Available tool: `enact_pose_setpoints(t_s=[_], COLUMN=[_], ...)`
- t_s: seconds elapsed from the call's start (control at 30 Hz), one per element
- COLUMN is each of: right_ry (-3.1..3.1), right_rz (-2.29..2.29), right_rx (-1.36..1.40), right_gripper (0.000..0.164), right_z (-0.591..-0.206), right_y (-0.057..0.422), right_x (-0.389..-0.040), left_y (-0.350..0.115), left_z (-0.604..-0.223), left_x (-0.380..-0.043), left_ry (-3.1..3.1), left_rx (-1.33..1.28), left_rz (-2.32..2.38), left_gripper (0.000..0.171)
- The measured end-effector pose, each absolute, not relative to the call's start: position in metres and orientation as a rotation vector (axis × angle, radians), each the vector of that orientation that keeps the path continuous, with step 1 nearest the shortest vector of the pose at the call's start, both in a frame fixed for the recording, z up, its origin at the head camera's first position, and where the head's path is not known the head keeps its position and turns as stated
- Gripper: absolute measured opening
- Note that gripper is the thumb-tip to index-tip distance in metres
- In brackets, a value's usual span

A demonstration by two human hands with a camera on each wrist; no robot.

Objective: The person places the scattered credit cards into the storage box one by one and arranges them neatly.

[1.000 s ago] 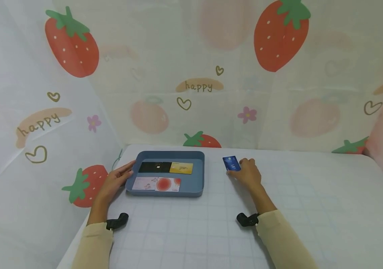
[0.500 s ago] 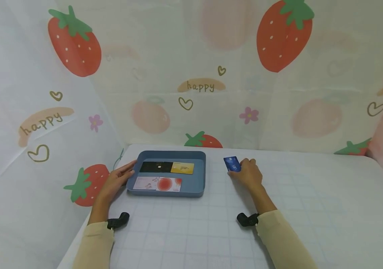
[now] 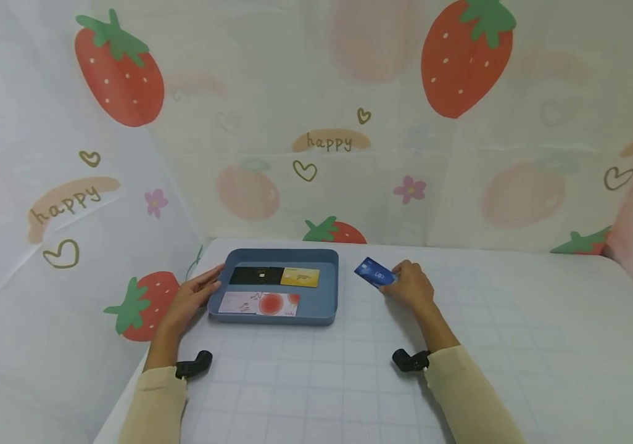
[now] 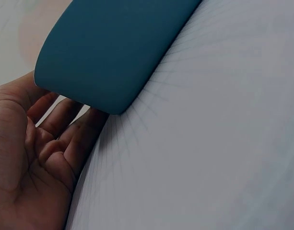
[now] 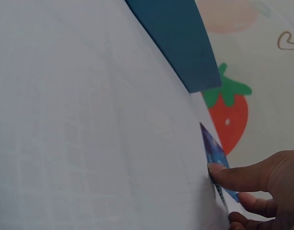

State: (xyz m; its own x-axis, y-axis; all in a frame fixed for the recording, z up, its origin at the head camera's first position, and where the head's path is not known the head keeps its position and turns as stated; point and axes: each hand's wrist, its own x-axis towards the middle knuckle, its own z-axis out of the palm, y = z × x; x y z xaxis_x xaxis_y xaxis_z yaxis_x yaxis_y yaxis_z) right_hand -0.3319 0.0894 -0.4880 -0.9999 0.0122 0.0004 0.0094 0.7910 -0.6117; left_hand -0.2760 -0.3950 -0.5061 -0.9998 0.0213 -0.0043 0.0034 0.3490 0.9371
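Note:
A blue bank card [image 3: 374, 272] with a chip slants out to the left from my right hand [image 3: 412, 287], just right of the tray. That hand pinches its near corner between thumb and fingers; the right wrist view shows the thumb [image 5: 238, 177] across the card close to the tabletop. My left hand [image 3: 190, 302] rests against the left side of the blue tray [image 3: 324, 302], fingers extended along its wall. In the left wrist view the tray's wall hides the fingertips. Inside the tray lie black cards [image 3: 255, 276], a yellow card [image 3: 300, 277] and two pale cards [image 3: 258, 304] with red patterns.
The white table [image 3: 294, 382] has a faint grid. Behind it and to the left hangs a pale curtain [image 3: 255, 92] printed with strawberries and hearts. A black camera [image 3: 194, 365] sits at the left wrist, another black camera [image 3: 409, 361] at the right.
The blue card has turned in my right hand, and its far end now points further left toward the tray. My left hand and the tray hold their places.

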Motion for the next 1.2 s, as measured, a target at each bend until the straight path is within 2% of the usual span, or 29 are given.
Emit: enact_pose_setpoints(t_s=[0.43, 0.9, 1.2], right_ry=[-2.864, -2.738, -2.61], right_rz=[1.221, 1.351, 1.706], right_rx=[-0.049, 0.015, 0.009], right_gripper=[0.029, 0.027, 0.029], right_z=[-0.489, -0.49, -0.482], right_y=[0.097, 0.102, 0.104], right_x=[-0.334, -0.337, -0.335], left_y=[-0.395, -0.397, -0.397], left_z=[-0.508, -0.509, -0.507], left_x=[-0.274, -0.278, -0.276], left_ry=[2.578, 2.574, 2.57], left_rx=[0.005, 0.022, 0.026], left_rz=[1.771, 1.77, 1.776], left_gripper=[0.055, 0.054, 0.055])
